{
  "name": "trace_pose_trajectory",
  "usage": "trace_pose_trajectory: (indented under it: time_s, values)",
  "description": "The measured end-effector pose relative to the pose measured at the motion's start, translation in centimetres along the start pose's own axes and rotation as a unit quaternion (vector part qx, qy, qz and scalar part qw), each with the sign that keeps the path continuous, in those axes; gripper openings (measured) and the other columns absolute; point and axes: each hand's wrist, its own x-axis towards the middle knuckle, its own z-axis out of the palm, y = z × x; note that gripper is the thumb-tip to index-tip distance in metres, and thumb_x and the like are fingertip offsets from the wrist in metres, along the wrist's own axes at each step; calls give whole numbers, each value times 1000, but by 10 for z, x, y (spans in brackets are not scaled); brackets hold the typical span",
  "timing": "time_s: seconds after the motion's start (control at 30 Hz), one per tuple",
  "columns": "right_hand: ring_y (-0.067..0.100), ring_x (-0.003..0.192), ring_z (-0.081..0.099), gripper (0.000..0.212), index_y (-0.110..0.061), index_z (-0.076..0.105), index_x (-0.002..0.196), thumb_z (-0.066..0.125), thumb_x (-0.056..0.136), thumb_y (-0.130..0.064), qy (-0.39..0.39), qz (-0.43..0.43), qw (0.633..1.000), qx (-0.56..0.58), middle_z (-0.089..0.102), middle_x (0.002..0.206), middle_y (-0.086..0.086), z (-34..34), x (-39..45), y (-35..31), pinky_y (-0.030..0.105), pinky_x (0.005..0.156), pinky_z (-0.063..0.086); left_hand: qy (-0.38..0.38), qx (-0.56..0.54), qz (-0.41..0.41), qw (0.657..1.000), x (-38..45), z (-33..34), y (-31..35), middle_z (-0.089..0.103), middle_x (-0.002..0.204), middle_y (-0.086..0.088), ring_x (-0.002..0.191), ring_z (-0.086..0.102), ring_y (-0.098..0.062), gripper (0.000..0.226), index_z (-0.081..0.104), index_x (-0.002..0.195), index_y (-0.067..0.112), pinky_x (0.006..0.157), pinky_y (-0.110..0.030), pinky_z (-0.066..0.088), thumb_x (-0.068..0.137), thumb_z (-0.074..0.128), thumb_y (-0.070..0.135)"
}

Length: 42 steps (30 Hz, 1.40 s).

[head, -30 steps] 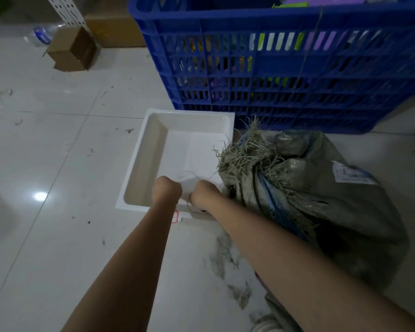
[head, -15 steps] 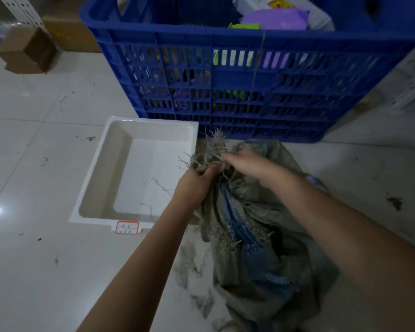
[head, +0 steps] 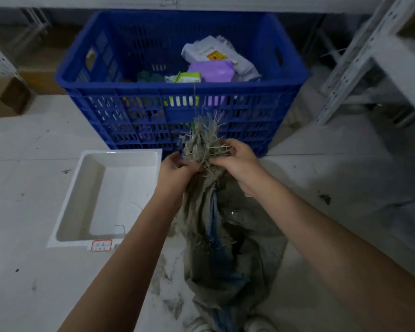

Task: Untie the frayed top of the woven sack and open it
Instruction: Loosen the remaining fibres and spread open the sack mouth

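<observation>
A dirty grey-green woven sack (head: 223,255) with a blue stripe stands on the tiled floor right in front of me, its body sagging in folds. Its bunched, frayed top (head: 201,140) sticks up in loose straw-like strands. My left hand (head: 175,171) grips the neck of the sack from the left, just under the fray. My right hand (head: 237,159) pinches the frayed strands from the right. Both hands touch the gathered top, which stays bunched together. Any knot or tie is hidden between my fingers.
A large blue slatted crate (head: 177,111) holding packets stands just behind the sack. A white shallow tray (head: 82,195) with a red-edged label lies on the floor to the left. White perforated metal shelving (head: 359,58) rises at the right. Cardboard boxes (head: 7,94) sit at far left.
Both hands left the white tray's near edge and took hold of the sack's frayed top. The sack got pulled upright and lifted at its neck. My view tilted up over the crate.
</observation>
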Motion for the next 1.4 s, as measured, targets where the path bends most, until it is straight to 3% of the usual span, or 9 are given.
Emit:
trace_pose_trajectory:
  time_s: [0.17, 0.47, 0.6, 0.77, 0.9, 1.07, 1.13, 1.3, 1.4]
  values:
    - [12, 77, 59, 40, -26, 55, 77, 66, 74, 12, 36, -105, 991, 81, 61, 79, -5, -37, -34, -56, 24, 75, 50, -79, 29, 130, 988, -52, 25, 66, 68, 75, -1, 61, 64, -7, 31, 67, 90, 18, 62, -21, 54, 79, 57, -10]
    - [-3, 73, 60, 42, -25, 54, 79, 62, 72, 16, 138, -302, 938, 95, 61, 80, -8, -90, -123, -160, 19, 76, 51, -81, -25, 284, 955, -131, 57, 162, 69, 96, -15, 91, 67, -26, 26, 63, 94, 5, 81, -36, 57, 74, 64, -12]
    - [-9, 71, 61, 39, -23, 58, 83, 69, 71, 12, 104, -367, 924, 40, 62, 81, -7, -105, -161, -167, 12, 72, 51, -125, -99, 250, 955, -154, 59, 167, 54, 57, 1, 55, 50, -14, 23, 52, 68, 13, 54, -23, 39, 72, 56, -9]
    - [-10, 78, 65, 48, -27, 59, 86, 70, 68, 17, -11, -245, 969, 32, 71, 78, -16, -107, -177, -93, 8, 77, 50, -235, -149, 26, 960, -158, 43, 110, 43, 53, 1, 51, 40, -13, 24, 45, 64, 13, 53, -25, 31, 85, 36, 13]
    - [9, 101, 65, 28, -27, 70, 89, 77, 65, -13, -132, -36, 990, -10, 73, 104, -2, -107, -181, -19, 33, 102, 46, -213, 36, -69, 974, -149, 36, 35, 67, 91, -13, 78, 65, -23, 39, 61, 112, 2, 61, -28, 52, 88, 57, 33]
    - [18, 64, 68, 51, -13, 65, 90, 42, 87, -59, -86, 181, 973, 117, 70, 79, 5, -113, -168, 8, 26, 56, 51, -183, 79, -106, 974, -146, 29, -15, 66, 100, -27, 80, 64, -27, 28, 60, 113, -9, 57, -26, 55, 89, 56, 5]
    - [18, 77, 64, 58, -10, 61, 106, 43, 86, -61, -31, 211, 976, 42, 63, 88, 3, -110, -156, 11, 29, 63, 49, -215, 84, -86, 969, -148, 28, -19, 72, 93, -19, 77, 68, -21, 18, 67, 98, -1, 63, -25, 57, 90, 52, -2]
    - [16, 117, 51, 92, -21, 50, 132, 59, 61, -79, -153, 191, 963, -112, 54, 130, -4, -84, -150, 21, 30, 101, 39, -290, 115, -73, 947, -157, 32, -19, 70, 57, 5, 54, 66, -2, 30, 66, 74, 10, 54, -12, 51, 85, 49, -11]
    - [12, 95, 62, 43, -15, 61, 114, 62, 84, -45, -124, 123, 982, -73, 66, 102, -4, -75, -148, 24, 10, 80, 46, -266, 94, -70, 957, -156, 32, -19, 68, 69, -9, 65, 65, -17, 11, 67, 76, 3, 60, -21, 54, 83, 59, -1]
